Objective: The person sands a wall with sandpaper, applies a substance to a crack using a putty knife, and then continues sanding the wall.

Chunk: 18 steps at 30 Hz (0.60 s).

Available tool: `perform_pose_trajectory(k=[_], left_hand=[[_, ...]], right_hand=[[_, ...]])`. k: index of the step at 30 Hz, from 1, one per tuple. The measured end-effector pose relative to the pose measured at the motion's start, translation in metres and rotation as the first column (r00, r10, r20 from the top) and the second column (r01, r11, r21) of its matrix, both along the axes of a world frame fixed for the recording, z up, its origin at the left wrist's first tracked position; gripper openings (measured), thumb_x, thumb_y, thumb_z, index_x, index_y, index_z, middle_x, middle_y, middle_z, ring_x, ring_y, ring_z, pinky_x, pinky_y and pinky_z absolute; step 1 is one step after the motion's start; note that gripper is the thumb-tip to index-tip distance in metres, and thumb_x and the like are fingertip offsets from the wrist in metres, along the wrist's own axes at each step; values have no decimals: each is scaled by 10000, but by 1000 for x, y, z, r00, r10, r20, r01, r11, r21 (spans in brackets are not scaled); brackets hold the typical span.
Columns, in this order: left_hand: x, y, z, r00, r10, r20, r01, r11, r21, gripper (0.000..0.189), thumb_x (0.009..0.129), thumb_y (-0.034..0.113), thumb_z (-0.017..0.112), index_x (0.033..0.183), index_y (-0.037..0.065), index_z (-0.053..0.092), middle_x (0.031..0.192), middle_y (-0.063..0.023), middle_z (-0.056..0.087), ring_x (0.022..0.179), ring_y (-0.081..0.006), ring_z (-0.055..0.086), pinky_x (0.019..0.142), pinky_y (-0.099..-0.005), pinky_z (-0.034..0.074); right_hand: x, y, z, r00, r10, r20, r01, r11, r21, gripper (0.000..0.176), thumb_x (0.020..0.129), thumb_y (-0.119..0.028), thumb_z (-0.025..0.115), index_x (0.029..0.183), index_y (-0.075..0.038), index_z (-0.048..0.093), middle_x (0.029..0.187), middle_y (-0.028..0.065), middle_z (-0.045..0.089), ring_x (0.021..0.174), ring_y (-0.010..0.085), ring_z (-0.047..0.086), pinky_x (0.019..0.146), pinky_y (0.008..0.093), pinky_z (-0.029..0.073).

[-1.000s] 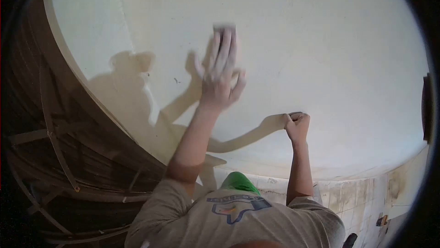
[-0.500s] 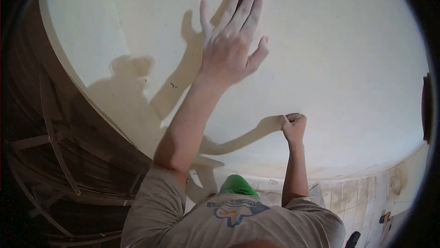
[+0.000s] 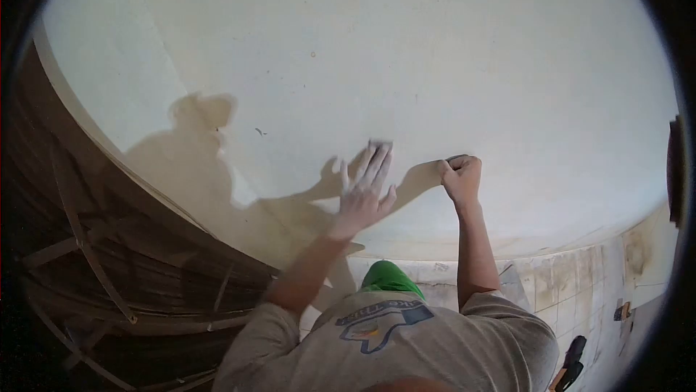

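My left hand [image 3: 362, 196] lies against the pale wall [image 3: 435, 51], fingers stretched up over a small dark sanding pad [image 3: 380, 143]. The pad's top edge shows past the fingertips, pressed between them and the wall; thumb and little finger stand apart. White dust coats these fingers. To the right, my right hand [image 3: 462, 176] is closed in a fist close to the wall. A thin dark edge shows at the top of the fist, too small to make out.
Dark corrugated sheeting with metal bars [image 3: 94, 269] fills the lower left. A tiled surface [image 3: 569, 305] lies at the lower right, with a black and orange object [image 3: 570, 364] on it. Shadows of head and arms fall on the wall.
My left hand has come down the wall a long way with the pad, nearer to my body. My right fist has shifted slightly up. The view has moved a little.
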State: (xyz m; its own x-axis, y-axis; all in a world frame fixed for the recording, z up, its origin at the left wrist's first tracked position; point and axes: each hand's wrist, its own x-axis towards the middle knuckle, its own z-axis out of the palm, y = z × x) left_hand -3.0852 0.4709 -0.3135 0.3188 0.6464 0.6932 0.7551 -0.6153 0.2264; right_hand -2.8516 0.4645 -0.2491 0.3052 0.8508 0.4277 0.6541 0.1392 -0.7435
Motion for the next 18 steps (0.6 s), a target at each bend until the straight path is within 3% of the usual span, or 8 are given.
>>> perform_pose_trajectory(k=[3,5,8,11,14,16,17,18], left_hand=[[-3,34,113,998,6,-64,15,949,315,682,917,398,558,1530,119,451,1630,-37,370,1531,-246,280,1119,-747,32],[5,34,195,997,11,-82,23,913,407,703,921,411,551,1548,120,422,1648,-22,340,1533,-236,276,1122,-731,34],[28,38,222,999,-37,-8,36,883,469,733,924,419,555,1568,112,383,1659,-43,315,1538,-259,262,1124,-713,34],[34,30,185,997,-54,48,33,927,375,721,944,411,550,1577,121,363,1664,-42,302,1548,-233,238,1135,-698,106],[40,11,88,998,-29,50,15,966,258,686,963,411,536,1547,73,410,1646,-58,340,1536,-241,273,1128,-684,105],[37,12,0,998,-24,-51,34,976,215,644,985,382,502,1535,54,431,1614,-129,388,1511,-328,316,1177,-622,10],[35,18,-30,995,-18,-93,39,971,237,601,1001,351,480,1524,56,449,1596,-138,412,1499,-325,340,1189,-608,34],[34,24,-54,993,-6,-121,37,967,253,561,1018,320,458,1513,57,468,1579,-146,436,1486,-322,365,1201,-595,57]], right_hand=[[-3,0,12,1000,-7,18,7,1000,-25,245,731,-168,688,650,63,710,502,151,606,464,200,592,526,328,483],[-4,-2,15,1000,-2,29,3,999,-43,268,734,-187,680,632,60,697,487,139,584,457,187,565,511,328,465],[1,2,3,998,43,-43,-43,999,2,297,762,-201,681,626,62,659,474,143,518,442,170,487,481,337,413],[7,-6,-11,962,125,-242,-120,992,35,302,801,-210,691,670,61,666,511,168,542,451,171,502,494,348,425],[15,-39,-57,986,85,-145,-93,995,-44,299,833,-219,691,701,49,682,549,183,576,464,186,515,518,360,449],[20,-65,-90,984,131,-119,-153,968,-198,297,829,-238,691,700,30,692,583,209,597,480,243,557,551,392,482],[20,-76,-109,969,178,-168,-208,963,-175,309,823,-265,689,688,13,689,609,222,605,504,310,588,570,416,500],[21,-91,-113,981,159,-115,-188,931,-315,318,816,-287,685,678,-1,685,631,217,618,555,347,628,603,434,517]])
